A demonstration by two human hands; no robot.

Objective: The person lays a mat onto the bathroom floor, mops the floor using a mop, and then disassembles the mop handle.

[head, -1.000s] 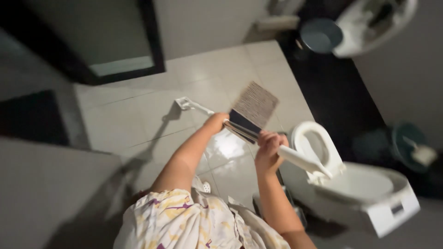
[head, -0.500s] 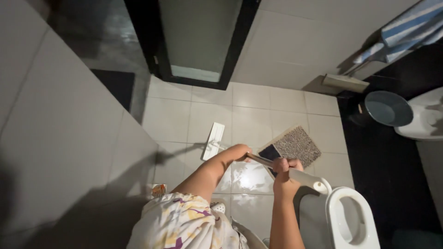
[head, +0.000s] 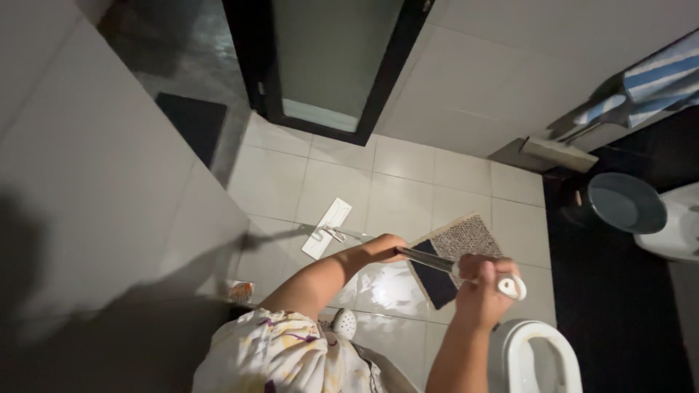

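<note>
I look down at a tiled bathroom floor. Both my hands grip a flat mop's metal handle (head: 422, 257). My left hand (head: 384, 247) holds the shaft lower down, and my right hand (head: 484, 279) is closed around the white top end (head: 512, 287). The white flat mop head (head: 327, 228) rests on the pale tiles to the left. A speckled grey mat (head: 459, 244) with a dark folded-over part (head: 432, 278) lies on the floor under the handle.
A white toilet bowl (head: 535, 360) is at the lower right. A grey bucket (head: 626, 203) stands on the dark floor at right, beside a white fixture (head: 677, 233). A dark-framed glass door (head: 331, 62) is ahead. A striped towel (head: 659, 80) hangs at upper right.
The view steadied and shifted from the toilet side toward the door. The mop head slid slightly left on the tiles, and my right hand moved right along the handle's top end.
</note>
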